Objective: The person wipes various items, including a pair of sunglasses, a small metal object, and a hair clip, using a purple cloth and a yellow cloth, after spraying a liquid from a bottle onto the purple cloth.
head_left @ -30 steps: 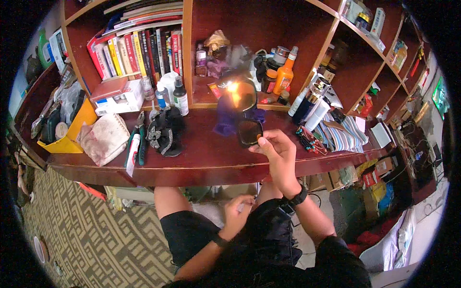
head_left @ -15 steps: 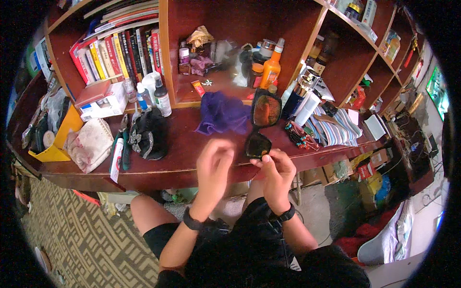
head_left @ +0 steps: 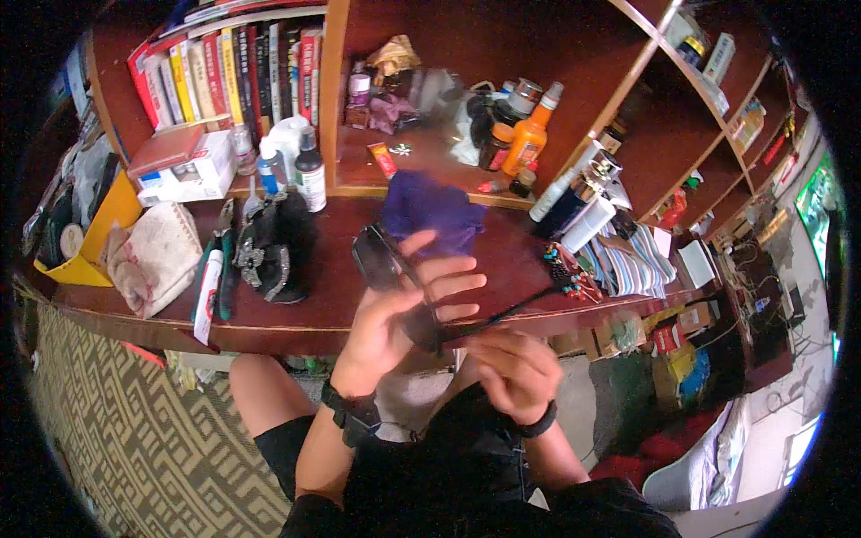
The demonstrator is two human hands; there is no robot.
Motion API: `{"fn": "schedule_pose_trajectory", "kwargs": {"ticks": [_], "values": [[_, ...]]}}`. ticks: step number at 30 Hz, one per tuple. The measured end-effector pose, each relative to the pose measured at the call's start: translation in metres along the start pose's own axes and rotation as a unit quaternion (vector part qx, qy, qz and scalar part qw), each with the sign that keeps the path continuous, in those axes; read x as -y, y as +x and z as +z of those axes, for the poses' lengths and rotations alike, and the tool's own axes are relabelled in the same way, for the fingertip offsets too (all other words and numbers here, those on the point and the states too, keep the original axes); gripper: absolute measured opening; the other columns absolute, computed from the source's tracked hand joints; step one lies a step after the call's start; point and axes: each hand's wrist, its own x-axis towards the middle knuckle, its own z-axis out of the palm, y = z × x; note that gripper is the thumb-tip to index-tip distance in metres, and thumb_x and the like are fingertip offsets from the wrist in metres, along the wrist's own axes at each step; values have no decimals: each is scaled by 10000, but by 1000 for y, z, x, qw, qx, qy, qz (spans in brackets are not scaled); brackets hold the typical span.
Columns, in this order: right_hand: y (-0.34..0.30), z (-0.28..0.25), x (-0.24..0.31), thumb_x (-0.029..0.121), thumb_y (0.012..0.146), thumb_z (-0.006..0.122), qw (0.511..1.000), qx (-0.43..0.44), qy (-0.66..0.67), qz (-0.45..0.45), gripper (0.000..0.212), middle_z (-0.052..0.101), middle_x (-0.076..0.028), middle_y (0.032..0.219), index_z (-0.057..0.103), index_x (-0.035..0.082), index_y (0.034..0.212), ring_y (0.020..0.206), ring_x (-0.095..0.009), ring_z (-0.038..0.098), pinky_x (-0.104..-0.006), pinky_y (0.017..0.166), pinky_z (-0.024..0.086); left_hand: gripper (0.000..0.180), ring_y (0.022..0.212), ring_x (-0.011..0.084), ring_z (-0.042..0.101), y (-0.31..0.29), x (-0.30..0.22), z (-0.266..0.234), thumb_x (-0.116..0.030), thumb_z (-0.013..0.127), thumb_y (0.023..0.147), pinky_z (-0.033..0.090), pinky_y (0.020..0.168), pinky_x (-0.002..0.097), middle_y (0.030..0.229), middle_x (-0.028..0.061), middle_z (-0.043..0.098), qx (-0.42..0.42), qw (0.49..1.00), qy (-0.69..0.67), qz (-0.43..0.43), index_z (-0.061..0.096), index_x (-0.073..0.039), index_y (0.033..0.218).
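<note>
Dark sunglasses (head_left: 384, 260) are tilted in front of me, held in my left hand (head_left: 395, 314). Its thumb lies across the front of the frame while the fingers spread behind it. One thin black temple arm stretches out to the right over the desk edge. Just below that arm is my right hand (head_left: 516, 372), fingers bent and somewhat blurred; whether it touches the sunglasses cannot be made out. Beyond my left hand a crumpled purple cloth (head_left: 435, 211) lies on the dark red desk (head_left: 345, 309).
To the left are a black hair-clip-like item (head_left: 273, 255), green-handled pliers (head_left: 227, 269), a white tube (head_left: 208, 291), a beige cloth (head_left: 161, 255) and a yellow box (head_left: 103, 233). At right lie beaded bracelets (head_left: 578, 276) and striped fabric (head_left: 628, 260). Bottles (head_left: 309, 170) stand behind.
The sunglasses have moved left and turned; my left hand now grips them. My right hand, which pinched their lower end, is lower and blurred. The view has shifted slightly.
</note>
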Motion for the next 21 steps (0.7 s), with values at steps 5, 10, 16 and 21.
{"fn": "schedule_pose_trajectory", "kwargs": {"ticks": [5, 10, 16, 21], "values": [[14, -7, -13, 72, 842, 638, 984, -170, -23, 56, 104, 684, -127, 769, 664, -2, 773, 675, -262, 642, -337, 639, 498, 782, 1217, 482, 527, 0, -1, -17, -210, 598, 880, 452, 1008, 619, 1369, 303, 473, 77, 986, -148, 11, 207, -103, 1549], [63, 10, -37, 20, 889, 605, 968, -68, 125, 205, 69, 644, -104, 823, 640, -23, 849, 755, -184, 608, -275, 680, 468, 691, 846, 373, 615, -6, 0, -26, -204, 576, 860, 554, 665, 492, 1040, 205, 569, 165, 961, -219, 19, 320, -127, 1497], [94, 57, -53, 87, 826, 691, 991, 114, 17, 67, 390, 632, -165, 1194, 597, 57, 1204, 1151, -336, 574, -392, 952, 474, 678, 660, 301, 548, -15, -5, -14, -230, 572, 835, 482, 481, 402, 846, 138, 543, 129, 981, -139, 40, 381, -147, 1480], [93, 73, -65, 134, 795, 657, 957, 222, -184, -22, 581, 617, -151, 1208, 504, 77, 1352, 1169, -355, 540, -456, 912, 482, 714, 710, 278, 549, -15, -2, -17, -291, 550, 875, 490, 560, 422, 839, 136, 560, 118, 990, -73, 18, 323, -82, 1518]]}}
